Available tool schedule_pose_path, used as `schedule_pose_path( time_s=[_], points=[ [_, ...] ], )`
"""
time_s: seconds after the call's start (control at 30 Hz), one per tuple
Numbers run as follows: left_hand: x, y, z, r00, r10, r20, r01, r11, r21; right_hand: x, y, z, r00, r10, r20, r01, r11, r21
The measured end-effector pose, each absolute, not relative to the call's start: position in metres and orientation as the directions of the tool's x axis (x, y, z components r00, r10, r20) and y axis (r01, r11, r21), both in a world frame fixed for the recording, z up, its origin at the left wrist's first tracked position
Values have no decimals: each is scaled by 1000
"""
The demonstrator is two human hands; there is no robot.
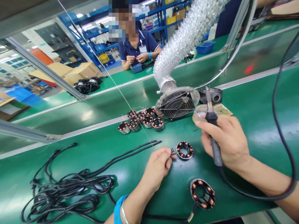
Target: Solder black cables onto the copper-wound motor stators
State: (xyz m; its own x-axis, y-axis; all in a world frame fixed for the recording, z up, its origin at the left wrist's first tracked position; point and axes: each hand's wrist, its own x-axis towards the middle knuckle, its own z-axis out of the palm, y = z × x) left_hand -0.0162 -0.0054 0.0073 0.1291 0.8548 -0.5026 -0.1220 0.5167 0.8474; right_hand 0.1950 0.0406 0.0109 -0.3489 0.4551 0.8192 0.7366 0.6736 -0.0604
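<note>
My right hand (225, 140) is wrapped round the handle of a soldering iron (216, 147), its tip pointing up near the fan. Between the thumb and fingers of my left hand (158, 166) are thin cable wires (173, 151), their ends beside a motor stator (184, 150) with copper windings. That stator lies flat on the green bench (252, 121). Closer to me sits a second stator (202, 194), with a black cable and coloured wires attached. Several more stators (147, 120) stand grouped by the back rail.
Coiled black cables (77, 186) cover the bench's left side. A fume extractor fan (178, 105) on a silver duct (179, 40) stands at the back, beside a soldering iron holder (213, 95). The iron's cord (277, 118) loops at right. A co-worker (137, 46) sits opposite.
</note>
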Motion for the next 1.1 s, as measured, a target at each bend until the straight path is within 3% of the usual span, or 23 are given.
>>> schedule_pose_path(
  time_s=[0.2, 0.4, 0.57, 0.7, 0.83, 0.93, 1.1],
  points=[
    [-24, -1, 5, 115, 844, -523, -176, 536, 826, 167, 25, -2, -409, 552, 726, 371, 828, -421],
    [-31, 3, 7, 161, 793, -588, -134, 607, 783, 155, 24, -12, -385, 537, 751, 316, 841, -439],
    [-28, 2, 5, 96, 810, -579, -121, 587, 801, 154, 28, -15, -370, 553, 746, 261, 833, -488],
    [-26, 1, 3, 74, 877, -475, -63, 479, 875, 151, 29, -18, -350, 583, 733, 232, 812, -536],
    [-30, 1, 2, 102, 945, -309, 187, 287, 940, 145, 32, -19, -335, 596, 730, 206, 802, -560],
    [-36, 7, -2, 111, 956, -270, 301, 227, 926, 144, 39, -18, -386, 582, 716, 232, 812, -535],
    [-40, 12, -6, 91, 965, -246, 336, 203, 920, 145, 41, -12, -393, 727, 563, 287, 679, -675]
  ],
)
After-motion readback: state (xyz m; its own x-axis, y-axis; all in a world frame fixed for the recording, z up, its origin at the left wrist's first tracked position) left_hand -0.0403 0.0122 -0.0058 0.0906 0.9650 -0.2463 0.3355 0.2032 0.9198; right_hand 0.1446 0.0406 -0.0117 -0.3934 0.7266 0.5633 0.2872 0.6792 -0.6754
